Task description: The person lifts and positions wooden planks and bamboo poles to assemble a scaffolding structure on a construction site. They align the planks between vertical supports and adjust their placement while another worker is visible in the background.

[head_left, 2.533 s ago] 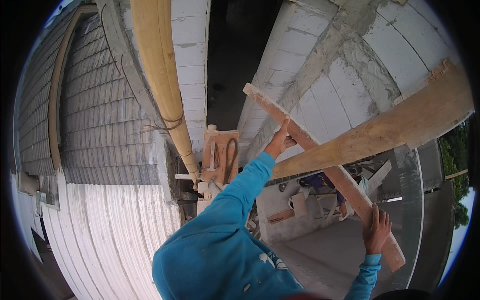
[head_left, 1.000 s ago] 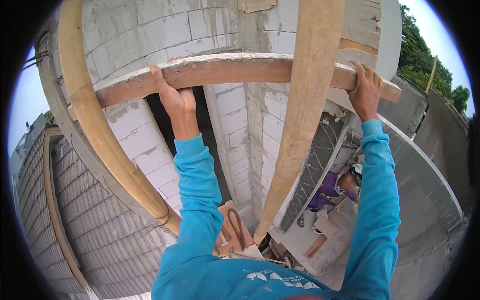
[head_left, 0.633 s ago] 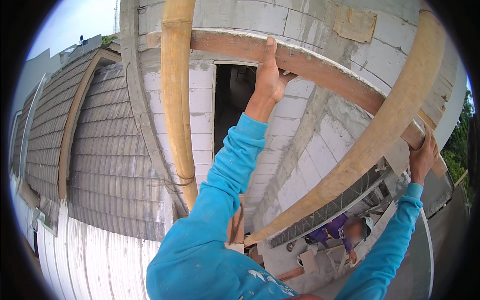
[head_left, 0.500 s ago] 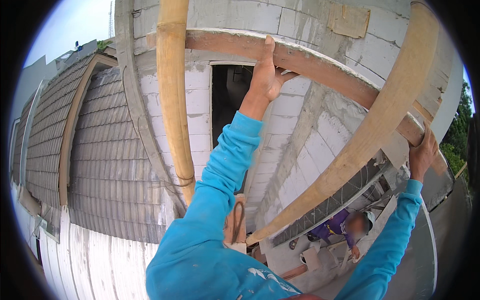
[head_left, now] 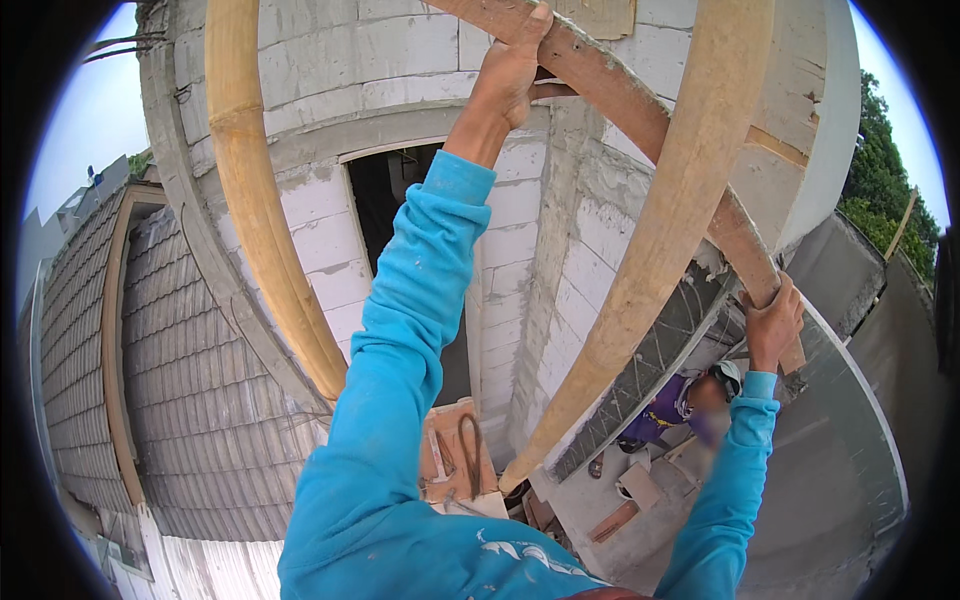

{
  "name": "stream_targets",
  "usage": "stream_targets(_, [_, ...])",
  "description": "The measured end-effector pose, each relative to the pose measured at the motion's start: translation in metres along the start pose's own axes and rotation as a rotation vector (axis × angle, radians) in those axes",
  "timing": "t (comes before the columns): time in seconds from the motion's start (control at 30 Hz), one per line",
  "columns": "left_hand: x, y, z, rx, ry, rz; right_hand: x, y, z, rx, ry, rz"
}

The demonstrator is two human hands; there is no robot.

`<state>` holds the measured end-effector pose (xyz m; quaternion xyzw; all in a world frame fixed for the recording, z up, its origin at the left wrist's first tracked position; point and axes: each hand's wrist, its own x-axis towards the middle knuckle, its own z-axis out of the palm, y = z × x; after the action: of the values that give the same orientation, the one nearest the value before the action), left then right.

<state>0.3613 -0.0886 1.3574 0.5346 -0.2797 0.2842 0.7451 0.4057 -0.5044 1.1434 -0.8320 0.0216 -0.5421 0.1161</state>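
A long reddish-brown wooden plank point(head_left: 612, 92) slants down from the top middle to the right, its upper edge crusted with grey cement. My left hand point(head_left: 512, 72) grips it near the top, thumb over the near face and fingers partly hidden behind. Lower down, my right hand point(head_left: 774, 325) is wrapped around the plank close to its right end. Between my hands a thick bamboo pole point(head_left: 665, 225) crosses in front of the plank and hides part of it. Both arms are stretched out in blue sleeves.
A second bamboo pole point(head_left: 240, 170) stands on the left, before a block wall point(head_left: 340, 60) with a dark doorway point(head_left: 375, 205). Tiled roofs point(head_left: 200, 340) lie at left. Far below, a person in purple point(head_left: 655, 415) works near scattered boards point(head_left: 615, 520).
The plank has gone from nearly level to a steeper slant, its right end lower. My right hand has come down and inward with it. The view has also shifted.
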Motion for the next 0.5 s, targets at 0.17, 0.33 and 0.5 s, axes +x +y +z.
stream_targets(0.17, [0.011,0.006,0.025,0.171,0.074,0.050,-0.021,-0.008,0.033,0.072,-0.034,0.099])
stream_targets(0.33, [0.032,0.000,-0.008,0.203,-0.025,0.077,-0.018,-0.029,0.053,0.112,-0.062,0.106])
stream_targets(0.5, [0.020,-0.008,-0.009,0.414,-0.010,0.179,-0.049,-0.048,0.086,0.279,-0.185,0.129])
